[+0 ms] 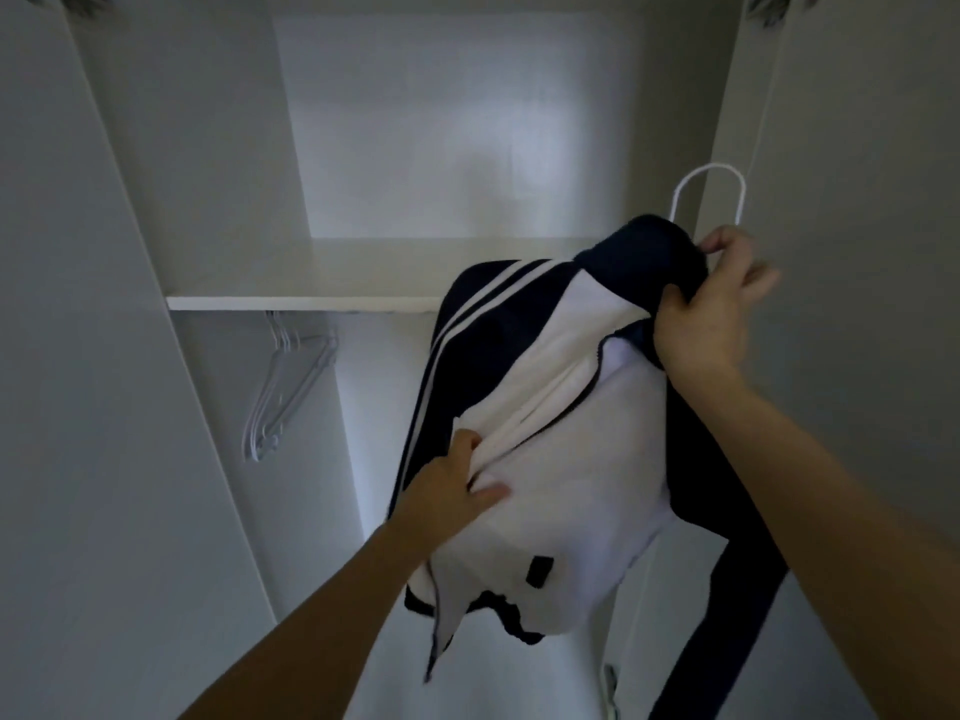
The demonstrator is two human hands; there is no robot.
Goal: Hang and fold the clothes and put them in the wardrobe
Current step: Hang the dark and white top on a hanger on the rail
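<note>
The open wardrobe [467, 122] fills the view. A navy-and-white jacket [561, 459] on a white hanger [709, 194] is held below the shelf's [311, 302] front edge. The right hand [711, 309] grips its collar; the left hand [452, 491] pinches the front. Best to steady the garment and lift the hook over the rail, which is hidden.

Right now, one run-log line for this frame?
step: hanging | left hand: grips white front of navy-and-white zip jacket | right hand: grips collar at white wire hanger hook | hook: not on rail | shelf: bare
</note>
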